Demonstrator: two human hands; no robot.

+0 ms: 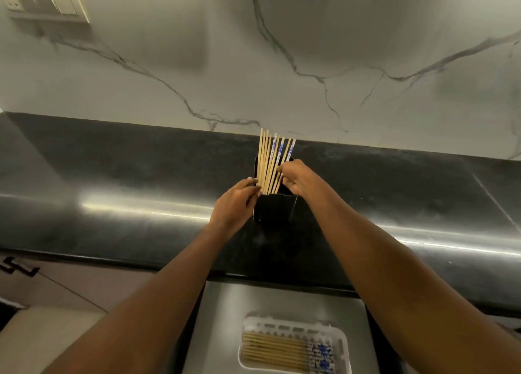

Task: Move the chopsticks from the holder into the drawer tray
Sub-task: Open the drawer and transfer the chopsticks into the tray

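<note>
Gathering another bunch out of the holder looks like the step in hand: both hands are at the standing chopsticks (pixel 267 159), one on each side. The right hand (pixel 296 176) has its fingers curled in among the sticks on the right of the bunch, pinching several just above the rim. The left hand (pixel 235 201) lies against the left of the bunch at the rim of the holder (pixel 275 210), fingertips touching the outermost sticks. Whether it grips them or only steadies them I cannot tell. The black holder stands on the dark counter (pixel 112 176), near the marble wall (pixel 310 49), with the sticks leaning back out of it. Below the counter edge the drawer (pixel 222 317) is open, and its white tray (pixel 345 342) holds stored chopsticks (pixel 273 351) lying side by side. The next move calls for a straight lift clear of the rim, then turning the bunch flat to lie along those in the tray.
</note>
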